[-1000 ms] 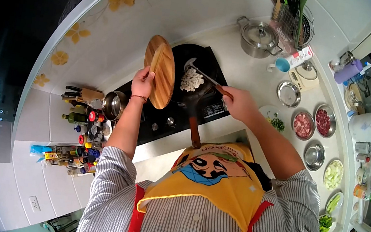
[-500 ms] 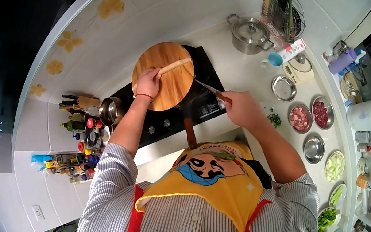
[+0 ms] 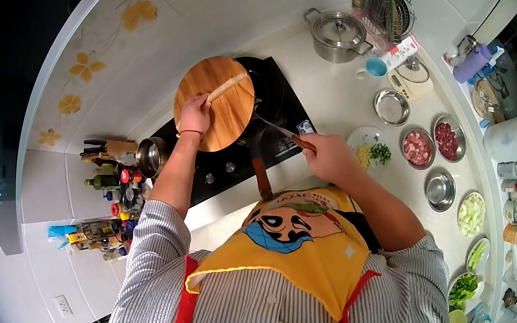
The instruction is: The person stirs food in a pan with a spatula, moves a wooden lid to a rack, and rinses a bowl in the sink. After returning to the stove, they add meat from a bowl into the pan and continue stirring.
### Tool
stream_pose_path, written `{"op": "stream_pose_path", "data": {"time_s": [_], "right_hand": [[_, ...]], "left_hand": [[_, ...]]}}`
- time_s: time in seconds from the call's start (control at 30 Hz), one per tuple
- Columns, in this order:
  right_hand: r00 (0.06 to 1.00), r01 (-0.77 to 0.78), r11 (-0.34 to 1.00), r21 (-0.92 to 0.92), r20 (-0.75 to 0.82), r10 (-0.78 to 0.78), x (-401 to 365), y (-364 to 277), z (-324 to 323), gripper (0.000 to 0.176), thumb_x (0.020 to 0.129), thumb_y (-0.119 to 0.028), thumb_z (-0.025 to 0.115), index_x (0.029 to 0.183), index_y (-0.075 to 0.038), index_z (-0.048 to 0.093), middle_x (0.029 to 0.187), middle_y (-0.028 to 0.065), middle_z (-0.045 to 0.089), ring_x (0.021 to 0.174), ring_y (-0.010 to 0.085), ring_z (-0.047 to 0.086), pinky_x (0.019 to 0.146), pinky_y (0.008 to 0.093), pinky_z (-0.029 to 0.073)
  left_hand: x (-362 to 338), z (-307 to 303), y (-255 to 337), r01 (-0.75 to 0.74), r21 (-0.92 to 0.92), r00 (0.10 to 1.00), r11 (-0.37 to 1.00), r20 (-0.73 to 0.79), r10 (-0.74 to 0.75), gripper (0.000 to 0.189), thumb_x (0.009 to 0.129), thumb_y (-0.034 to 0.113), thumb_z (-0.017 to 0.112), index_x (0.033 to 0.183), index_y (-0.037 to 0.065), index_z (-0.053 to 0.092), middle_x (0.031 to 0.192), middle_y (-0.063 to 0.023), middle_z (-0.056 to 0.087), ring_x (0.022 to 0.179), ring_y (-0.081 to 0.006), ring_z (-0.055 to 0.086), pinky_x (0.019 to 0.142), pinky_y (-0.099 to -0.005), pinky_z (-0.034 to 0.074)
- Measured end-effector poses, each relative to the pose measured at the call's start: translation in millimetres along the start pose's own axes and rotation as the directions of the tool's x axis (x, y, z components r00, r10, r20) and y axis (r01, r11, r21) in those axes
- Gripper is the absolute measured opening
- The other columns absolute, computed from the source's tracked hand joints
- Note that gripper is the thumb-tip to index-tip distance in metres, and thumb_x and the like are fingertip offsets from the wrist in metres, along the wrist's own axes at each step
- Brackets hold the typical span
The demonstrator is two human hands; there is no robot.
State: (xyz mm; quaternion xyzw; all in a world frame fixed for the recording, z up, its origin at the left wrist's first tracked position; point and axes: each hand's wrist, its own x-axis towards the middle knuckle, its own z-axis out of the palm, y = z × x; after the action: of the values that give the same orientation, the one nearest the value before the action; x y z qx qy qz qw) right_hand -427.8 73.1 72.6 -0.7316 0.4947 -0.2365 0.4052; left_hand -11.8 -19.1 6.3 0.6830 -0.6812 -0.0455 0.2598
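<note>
My left hand (image 3: 195, 115) grips the pale handle bar of a round wooden lid (image 3: 232, 115). The lid is over the left part of a dark wok (image 3: 271, 97), hiding much of it. The wok's brown wooden handle (image 3: 261, 178) points toward my apron. In my right hand (image 3: 328, 158) is the wooden handle of a metal spatula (image 3: 283, 129). Its shaft reaches to the lid's right edge, and its far end is hard to make out. Both lid and wok are at the black cooktop (image 3: 211, 168).
Right of the cooktop are a plate (image 3: 355, 137) of chopped greens and yellow bits, bowls of raw meat (image 3: 417, 149), a steel pot (image 3: 337, 37) and a plate of pale chopped vegetable (image 3: 471, 214). Bottles (image 3: 104, 181), a small pot (image 3: 151, 157) and a knife block (image 3: 120, 149) stand left.
The view has shifted slightly, so the counter items sit a little differently. The plate of chopped greens shows more beside my right hand. Both hands keep their hold.
</note>
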Motion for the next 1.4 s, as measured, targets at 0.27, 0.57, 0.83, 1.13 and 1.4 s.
{"op": "stream_pose_path", "data": {"time_s": [0.27, 0.57, 0.83, 1.13, 1.4], "right_hand": [[0.998, 0.025, 0.997, 0.067, -0.066, -0.02, -3.7, 13.5, 14.2, 0.018, 0.093, -0.012, 0.064, 0.109, -0.008, 0.073, 0.084, 0.0226, 0.07, 0.079, 0.0466, 0.066, 0.07, 0.0509, 0.053], [0.994, 0.024, 0.996, 0.085, -0.107, -0.015, -7.1, 18.1, 2.1, 0.02, 0.094, -0.011, 0.064, 0.112, -0.007, 0.072, 0.085, 0.0219, 0.071, 0.078, 0.0451, 0.067, 0.069, 0.0483, 0.053], [0.989, 0.014, 0.999, 0.043, -0.147, -0.007, -9.6, 17.7, -3.5, 0.023, 0.094, -0.012, 0.064, 0.115, -0.009, 0.073, 0.085, 0.0214, 0.071, 0.079, 0.0447, 0.067, 0.071, 0.0486, 0.054], [0.987, -0.008, 0.998, 0.061, -0.161, 0.018, -13.8, 20.6, -1.2, 0.02, 0.094, -0.015, 0.065, 0.111, -0.01, 0.073, 0.084, 0.0207, 0.071, 0.079, 0.0456, 0.067, 0.071, 0.0511, 0.054], [0.992, -0.02, 1.0, -0.008, -0.123, 0.019, -13.3, 26.5, 0.3, 0.028, 0.094, -0.013, 0.07, 0.121, -0.008, 0.073, 0.087, 0.0205, 0.073, 0.078, 0.0405, 0.071, 0.071, 0.0433, 0.055]], "left_hand": [[-3.7, 3.2, 0.8, 0.012, 0.005, 1.0, 1.0, 0.017, -0.012, 0.029, 0.095, 0.006, 0.071, 0.124, 0.007, 0.075, 0.115, -0.0183, 0.07, 0.109, -0.0381, 0.066, 0.098, -0.0412, 0.053], [-0.5, 4.0, -7.1, 0.024, 0.026, 1.0, 0.999, 0.007, -0.024, 0.03, 0.098, 0.013, 0.07, 0.127, 0.01, 0.074, 0.117, -0.0194, 0.07, 0.111, -0.039, 0.065, 0.099, -0.0426, 0.051], [-0.1, -2.6, 9.7, 0.062, 0.036, 0.997, 0.997, 0.039, -0.063, 0.028, 0.099, 0.011, 0.069, 0.125, 0.006, 0.075, 0.121, -0.019, 0.069, 0.114, -0.0381, 0.066, 0.102, -0.0405, 0.051], [-0.6, 1.4, 11.2, 0.067, 0.031, 0.997, 0.997, 0.039, -0.068, 0.028, 0.098, 0.01, 0.069, 0.124, 0.006, 0.075, 0.12, -0.0192, 0.07, 0.113, -0.038, 0.066, 0.101, -0.0405, 0.052], [1.2, 3.1, 4.8, 0.067, 0.024, 0.997, 0.997, 0.026, -0.068, 0.028, 0.098, 0.01, 0.069, 0.126, 0.006, 0.075, 0.122, -0.0193, 0.069, 0.115, -0.038, 0.065, 0.103, -0.0407, 0.051]]}}
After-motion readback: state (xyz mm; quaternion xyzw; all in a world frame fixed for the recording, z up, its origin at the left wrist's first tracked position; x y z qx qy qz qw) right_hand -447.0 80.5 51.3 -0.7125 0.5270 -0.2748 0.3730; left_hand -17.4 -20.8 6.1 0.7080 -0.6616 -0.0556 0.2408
